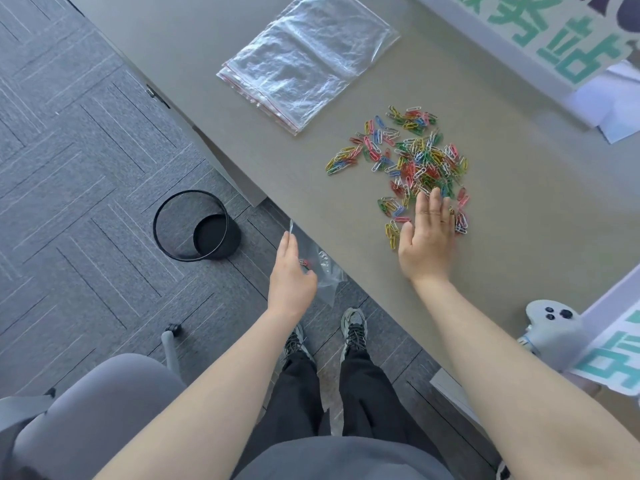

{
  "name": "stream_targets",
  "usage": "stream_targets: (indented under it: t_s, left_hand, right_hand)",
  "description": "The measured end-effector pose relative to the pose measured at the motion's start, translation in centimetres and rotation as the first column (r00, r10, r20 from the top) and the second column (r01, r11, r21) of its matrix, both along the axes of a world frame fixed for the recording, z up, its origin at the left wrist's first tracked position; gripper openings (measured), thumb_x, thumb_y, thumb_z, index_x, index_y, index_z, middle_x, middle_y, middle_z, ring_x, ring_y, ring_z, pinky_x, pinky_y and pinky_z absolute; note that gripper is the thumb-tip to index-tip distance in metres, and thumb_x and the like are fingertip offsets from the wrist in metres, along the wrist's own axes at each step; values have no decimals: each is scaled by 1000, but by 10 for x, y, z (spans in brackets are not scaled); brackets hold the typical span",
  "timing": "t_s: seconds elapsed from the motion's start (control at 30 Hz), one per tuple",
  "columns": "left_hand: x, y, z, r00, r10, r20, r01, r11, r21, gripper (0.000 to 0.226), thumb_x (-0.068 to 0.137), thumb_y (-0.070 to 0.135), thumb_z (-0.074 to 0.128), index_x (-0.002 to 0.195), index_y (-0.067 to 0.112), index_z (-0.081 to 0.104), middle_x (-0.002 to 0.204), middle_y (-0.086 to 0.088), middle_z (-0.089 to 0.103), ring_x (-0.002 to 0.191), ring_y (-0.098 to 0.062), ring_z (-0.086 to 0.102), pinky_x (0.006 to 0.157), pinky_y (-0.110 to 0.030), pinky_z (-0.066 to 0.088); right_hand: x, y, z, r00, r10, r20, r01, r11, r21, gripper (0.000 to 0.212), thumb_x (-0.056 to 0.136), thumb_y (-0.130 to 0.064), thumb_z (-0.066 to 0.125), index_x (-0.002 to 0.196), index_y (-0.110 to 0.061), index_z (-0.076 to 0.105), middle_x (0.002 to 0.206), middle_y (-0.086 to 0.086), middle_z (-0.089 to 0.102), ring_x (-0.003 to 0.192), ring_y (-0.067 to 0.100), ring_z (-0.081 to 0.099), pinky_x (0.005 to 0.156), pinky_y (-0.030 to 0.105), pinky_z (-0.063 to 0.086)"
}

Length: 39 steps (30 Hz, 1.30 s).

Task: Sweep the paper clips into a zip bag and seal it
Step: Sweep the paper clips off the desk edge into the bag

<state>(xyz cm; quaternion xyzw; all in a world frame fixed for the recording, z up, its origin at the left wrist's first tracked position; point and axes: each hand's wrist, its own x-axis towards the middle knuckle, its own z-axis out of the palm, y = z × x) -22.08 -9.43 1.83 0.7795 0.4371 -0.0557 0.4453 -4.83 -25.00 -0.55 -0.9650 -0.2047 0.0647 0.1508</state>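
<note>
Single head-worn wide-angle view, looking steeply down and forward from above standing height. Right hand sits near frame centre, table stretching beyond it; floor fills the side past the left hand. Edges bend.

Grey table, scattered coloured paper clips, stack of clear zip bags, grey controller
</note>
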Motion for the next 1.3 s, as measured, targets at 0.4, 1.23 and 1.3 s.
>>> stream_targets:
  t_s: [0.4, 1.23, 1.3]
  left_hand:
    - [0, -24, 0, 999, -42, -15, 42, 999, -4, 75, 88, 3, 49, 153, 18, 13, 160, 9, 8, 136, -15, 34, 88, -21, 33]
    - [-1, -32, 1, 999, -35, -1, 35, 999, 3, 73, 90, 5, 49, 153, 18, 13, 160, 11, 7, 136, -6, 29, 85, -13, 27]
    - [0, -32, 1, 999, -45, -1, 45, 999, 5, 73, 91, 6, 50, 153, 18, 13, 160, 10, 7, 139, -6, 24, 87, -11, 24]
  right_hand:
    - [-17, 8, -7, 987, 156, -45, -158, 986, -45, 59, 99, -34, 22, 153, -12, 13, 161, 8, 4, 148, 23, -4, 121, 40, -3]
    - [-72, -9, -7, 983, 173, -54, -176, 984, -39, 61, 98, -30, 21, 153, -9, 6, 161, 8, 0, 149, 18, -4, 120, 35, -5]
    - [-74, -5, -8, 981, 187, -48, -190, 979, -70, 60, 98, -29, 22, 153, -9, 5, 161, 8, -1, 148, 19, -6, 120, 35, -7]
